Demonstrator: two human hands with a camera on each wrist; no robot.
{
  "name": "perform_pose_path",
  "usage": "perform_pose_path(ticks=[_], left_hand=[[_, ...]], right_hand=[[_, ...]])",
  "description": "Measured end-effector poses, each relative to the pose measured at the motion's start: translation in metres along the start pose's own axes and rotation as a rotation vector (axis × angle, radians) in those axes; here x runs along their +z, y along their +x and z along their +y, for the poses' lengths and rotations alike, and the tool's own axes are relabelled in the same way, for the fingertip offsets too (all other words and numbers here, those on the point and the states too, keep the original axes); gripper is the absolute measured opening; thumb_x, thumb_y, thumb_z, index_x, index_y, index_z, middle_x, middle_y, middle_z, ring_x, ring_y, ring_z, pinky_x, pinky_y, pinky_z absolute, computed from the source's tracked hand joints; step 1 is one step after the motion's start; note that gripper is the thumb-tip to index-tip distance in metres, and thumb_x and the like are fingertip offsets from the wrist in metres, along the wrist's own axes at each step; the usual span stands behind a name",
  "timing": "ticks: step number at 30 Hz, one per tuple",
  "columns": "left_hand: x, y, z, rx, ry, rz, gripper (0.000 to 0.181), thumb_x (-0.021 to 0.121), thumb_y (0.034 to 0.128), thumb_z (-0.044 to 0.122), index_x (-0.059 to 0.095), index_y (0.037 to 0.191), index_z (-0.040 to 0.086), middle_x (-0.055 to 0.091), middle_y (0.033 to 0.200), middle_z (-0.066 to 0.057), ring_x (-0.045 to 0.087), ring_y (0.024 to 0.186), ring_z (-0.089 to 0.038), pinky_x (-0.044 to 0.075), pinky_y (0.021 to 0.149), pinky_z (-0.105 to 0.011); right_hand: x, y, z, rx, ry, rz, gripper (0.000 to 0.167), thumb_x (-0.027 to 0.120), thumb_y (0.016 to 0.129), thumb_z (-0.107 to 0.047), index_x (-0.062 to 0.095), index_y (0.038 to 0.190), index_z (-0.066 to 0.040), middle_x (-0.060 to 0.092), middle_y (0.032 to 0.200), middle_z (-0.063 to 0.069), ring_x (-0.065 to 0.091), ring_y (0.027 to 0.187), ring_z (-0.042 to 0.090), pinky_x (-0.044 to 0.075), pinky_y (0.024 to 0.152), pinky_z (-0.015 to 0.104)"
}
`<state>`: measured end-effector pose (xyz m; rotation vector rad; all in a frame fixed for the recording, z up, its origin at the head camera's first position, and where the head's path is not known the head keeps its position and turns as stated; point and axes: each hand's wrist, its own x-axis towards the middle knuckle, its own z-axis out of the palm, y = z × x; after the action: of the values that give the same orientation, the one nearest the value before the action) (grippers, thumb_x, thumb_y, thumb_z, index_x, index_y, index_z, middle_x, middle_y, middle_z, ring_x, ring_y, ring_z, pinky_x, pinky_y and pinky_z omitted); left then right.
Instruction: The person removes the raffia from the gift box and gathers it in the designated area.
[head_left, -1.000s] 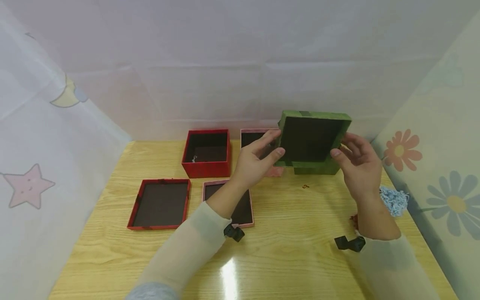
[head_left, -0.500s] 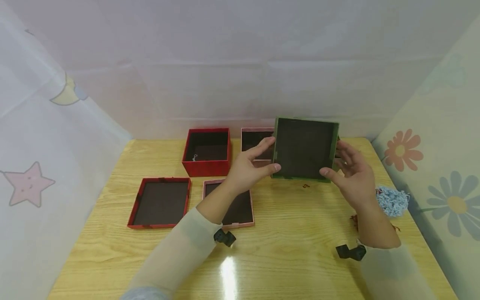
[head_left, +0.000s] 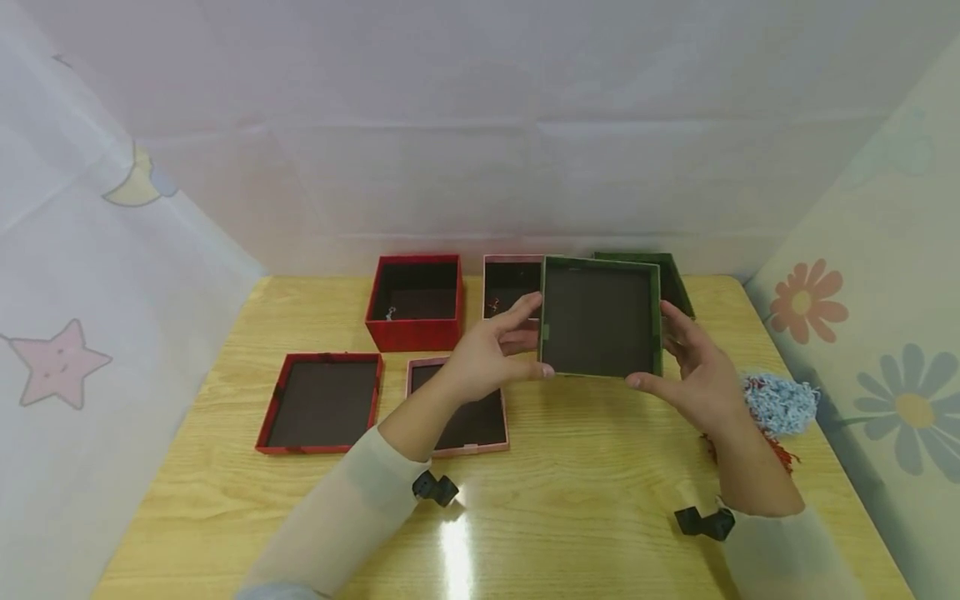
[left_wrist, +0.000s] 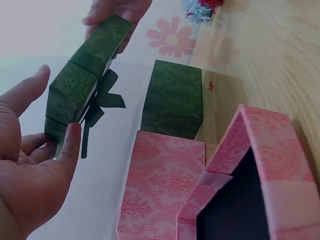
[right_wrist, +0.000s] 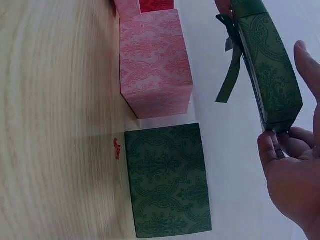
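Observation:
Between both hands is a green patterned box lid point(head_left: 600, 321), raised above the table with its dark inside facing me. My left hand point(head_left: 480, 358) grips its left side and my right hand point(head_left: 701, 379) its right side, thumbs near the lower edge. A green ribbon bow point(left_wrist: 107, 97) hangs on its outer face in the left wrist view. Behind the lid stands the green box point(right_wrist: 167, 182), partly hidden in the head view. Beside it is a pink box point(head_left: 513, 287) with a small reddish thing inside, partly covered by the lid and left hand.
Further left stands an open red box point(head_left: 416, 337) with a small silvery thing inside. A red lid point(head_left: 322, 404) and a pink lid point(head_left: 476, 421) lie nearer. Light blue shreds point(head_left: 783, 404) and red shreds point(head_left: 782, 452) lie at right. A small red scrap point(right_wrist: 117, 149) lies by the green box.
Both hands have brought the green lid down and left, its dark inside turned more squarely toward me. The green box's open top now shows behind it.

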<state>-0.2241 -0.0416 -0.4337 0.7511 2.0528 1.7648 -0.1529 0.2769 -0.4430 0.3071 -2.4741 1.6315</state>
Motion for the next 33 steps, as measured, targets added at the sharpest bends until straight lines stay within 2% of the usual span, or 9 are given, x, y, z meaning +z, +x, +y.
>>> perform_pose_path(ticks=[2, 5, 8, 12, 18, 21, 26, 29, 33], left_hand=[[0.000, -0.002, -0.002, -0.003, 0.010, 0.001, 0.100, 0.093, 0.0799, 0.020, 0.036, 0.162, 0.030, 0.030, 0.165, 0.023, 0.063, 0.128, -0.022, 0.049, 0.108, -0.034], [0.001, -0.007, -0.006, -0.018, 0.019, 0.001, 0.101, 0.093, 0.0799, 0.021, 0.035, 0.163, 0.030, 0.030, 0.165, 0.023, 0.063, 0.128, -0.021, 0.049, 0.108, -0.032], [0.003, -0.012, -0.011, -0.020, 0.001, 0.001, 0.102, 0.092, 0.0802, 0.020, 0.035, 0.163, 0.030, 0.029, 0.166, 0.019, 0.063, 0.128, -0.024, 0.050, 0.108, -0.041], [0.007, -0.020, -0.018, -0.036, -0.019, 0.009, 0.102, 0.092, 0.0804, 0.017, 0.034, 0.163, 0.028, 0.030, 0.166, 0.016, 0.063, 0.128, -0.028, 0.053, 0.103, -0.047], [0.014, -0.033, -0.023, -0.122, 0.021, 0.035, 0.103, 0.093, 0.0798, 0.021, 0.034, 0.163, 0.031, 0.036, 0.164, 0.014, 0.067, 0.123, -0.026, 0.060, 0.089, -0.035], [0.017, -0.038, -0.024, -0.146, 0.041, 0.044, 0.103, 0.093, 0.0802, 0.021, 0.033, 0.164, 0.029, 0.030, 0.167, 0.013, 0.066, 0.123, -0.024, 0.060, 0.090, -0.034], [0.023, -0.046, -0.026, -0.193, 0.026, 0.046, 0.104, 0.093, 0.0798, 0.021, 0.032, 0.164, 0.030, 0.022, 0.172, 0.005, 0.065, 0.124, -0.024, 0.059, 0.091, -0.033], [0.026, -0.049, -0.026, -0.217, 0.020, 0.048, 0.105, 0.093, 0.0794, 0.020, 0.032, 0.164, 0.031, 0.023, 0.171, 0.001, 0.065, 0.124, -0.025, 0.060, 0.090, -0.034], [0.028, -0.053, -0.026, -0.272, 0.045, 0.052, 0.104, 0.093, 0.0796, 0.025, 0.033, 0.163, 0.036, 0.045, 0.159, -0.005, 0.065, 0.125, -0.023, 0.063, 0.080, -0.040]], right_hand=[[0.002, -0.002, 0.001, 0.013, -0.014, -0.012, 0.107, 0.088, 0.081, 0.000, 0.027, 0.166, -0.022, 0.033, 0.167, 0.008, 0.042, 0.144, 0.011, 0.037, 0.109, 0.012], [0.004, -0.005, 0.004, 0.024, -0.013, -0.027, 0.107, 0.089, 0.080, -0.001, 0.028, 0.166, -0.022, 0.033, 0.167, 0.008, 0.043, 0.146, 0.021, 0.038, 0.108, 0.011], [0.006, -0.009, 0.006, 0.046, -0.010, -0.047, 0.107, 0.089, 0.081, -0.003, 0.028, 0.166, -0.023, 0.031, 0.168, 0.008, 0.040, 0.146, 0.035, 0.037, 0.106, 0.008], [0.010, -0.015, 0.009, 0.087, -0.026, -0.080, 0.107, 0.090, 0.082, -0.010, 0.027, 0.166, -0.025, 0.031, 0.167, 0.010, 0.040, 0.145, 0.042, 0.037, 0.103, 0.006], [0.016, -0.024, 0.016, 0.123, -0.037, -0.113, 0.108, 0.092, 0.081, -0.015, 0.027, 0.166, -0.024, 0.030, 0.167, 0.013, 0.042, 0.145, 0.044, 0.038, 0.103, 0.007], [0.019, -0.027, 0.018, 0.146, -0.045, -0.130, 0.107, 0.091, 0.081, -0.020, 0.026, 0.166, -0.024, 0.027, 0.168, 0.013, 0.041, 0.145, 0.043, 0.042, 0.109, 0.018], [0.021, -0.033, 0.019, 0.204, -0.099, -0.153, 0.107, 0.092, 0.081, -0.029, 0.026, 0.166, -0.026, 0.028, 0.168, 0.013, 0.042, 0.145, 0.043, 0.042, 0.110, 0.051], [0.021, -0.036, 0.022, 0.213, -0.103, -0.168, 0.107, 0.092, 0.080, -0.031, 0.027, 0.166, -0.024, 0.029, 0.168, 0.014, 0.043, 0.145, 0.043, 0.043, 0.108, 0.052], [0.022, -0.038, 0.028, 0.200, -0.100, -0.180, 0.107, 0.092, 0.080, -0.032, 0.028, 0.166, -0.023, 0.032, 0.166, 0.012, 0.045, 0.143, 0.042, 0.047, 0.108, 0.044]])
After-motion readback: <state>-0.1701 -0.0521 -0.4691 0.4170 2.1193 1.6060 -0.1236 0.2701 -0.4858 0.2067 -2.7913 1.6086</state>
